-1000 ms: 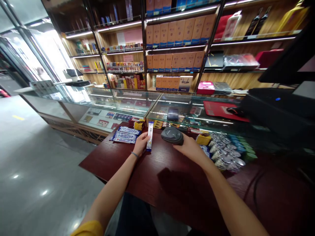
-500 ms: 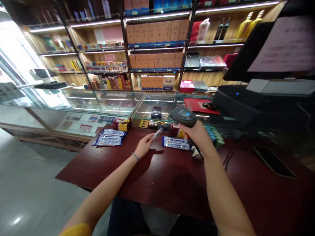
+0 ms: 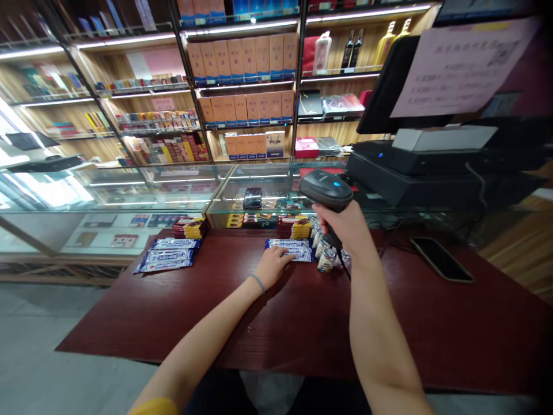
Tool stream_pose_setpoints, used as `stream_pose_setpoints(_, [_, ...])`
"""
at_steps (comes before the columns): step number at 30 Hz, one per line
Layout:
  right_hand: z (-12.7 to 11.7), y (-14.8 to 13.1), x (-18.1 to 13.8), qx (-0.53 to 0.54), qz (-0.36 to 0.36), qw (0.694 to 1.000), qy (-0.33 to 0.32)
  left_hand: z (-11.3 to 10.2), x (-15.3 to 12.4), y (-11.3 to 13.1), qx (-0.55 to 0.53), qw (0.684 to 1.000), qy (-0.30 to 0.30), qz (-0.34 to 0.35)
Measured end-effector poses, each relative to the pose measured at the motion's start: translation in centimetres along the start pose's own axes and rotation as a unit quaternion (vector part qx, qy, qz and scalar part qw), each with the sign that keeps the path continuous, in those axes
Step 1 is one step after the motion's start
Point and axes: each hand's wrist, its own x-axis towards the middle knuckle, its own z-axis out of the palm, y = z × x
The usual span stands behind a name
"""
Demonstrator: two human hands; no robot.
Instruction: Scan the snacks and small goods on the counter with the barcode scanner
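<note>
My right hand [image 3: 345, 230] is closed round the grip of a black barcode scanner [image 3: 326, 191], held up above the dark red table [image 3: 242, 311]. My left hand [image 3: 273, 266] rests on the table, its fingertips on a small stack of blue-and-white snack packets [image 3: 290, 250]; the fingers are loosely curled and I cannot tell whether they pinch one. A second pile of the same blue packets [image 3: 166, 256] lies further left. Red-and-yellow bars [image 3: 294, 226] are stacked behind the packets.
Silver-wrapped sweets [image 3: 325, 253] lie under the scanner. A phone [image 3: 441, 259] lies on the table at right, another phone [image 3: 252, 197] on the glass counter [image 3: 173, 190]. A black till and monitor [image 3: 415, 167] stand at right. Stocked shelves [image 3: 242, 75] fill the back wall.
The left hand carried a single blue packet from upright at the left over to the right stack and lowered it there. The right hand raised the scanner. The view turned right.
</note>
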Motion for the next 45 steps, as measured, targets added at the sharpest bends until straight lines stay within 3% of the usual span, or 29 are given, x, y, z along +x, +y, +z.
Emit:
stream_pose_setpoints(13, [0.4, 0.1, 0.1, -0.006, 0.0, 1.0, -0.007, 0.1, -0.3, 0.2, -0.015, 0.999, 0.031, -0.005])
stream_pose_setpoints(19, [1.9, 0.7, 0.0, -0.033, 0.013, 0.998, -0.042, -3.3, -1.7, -2.0, -0.022, 0.995, 0.087, -0.047])
stream_pose_setpoints(26, [6.7, 1.4, -1.0, -0.064, 0.008, 0.995, -0.079, -9.8, -9.4, -9.5, 0.068, 0.976, 0.125, -0.166])
stream_pose_setpoints(30, [10.2, 2.9, -2.1, -0.09, -0.033, 0.989, -0.11, -12.9, -15.3, -13.4, 0.123, 0.961, 0.111, -0.222])
stream_pose_setpoints(34, [13.3, 4.9, -3.6, -0.109, -0.078, 0.978, -0.162, -15.5, -20.4, -15.6, 0.151, 0.954, 0.073, -0.247])
stream_pose_setpoints(39, [15.7, 6.6, -5.2, -0.144, -0.062, 0.961, -0.228, -16.4, -24.3, -17.2, 0.159, 0.946, 0.072, -0.273])
stream_pose_setpoints(45, [16.4, 7.3, -5.8, -0.178, -0.058, 0.945, -0.267, -15.5, -25.0, -18.1, 0.15, 0.943, 0.073, -0.287])
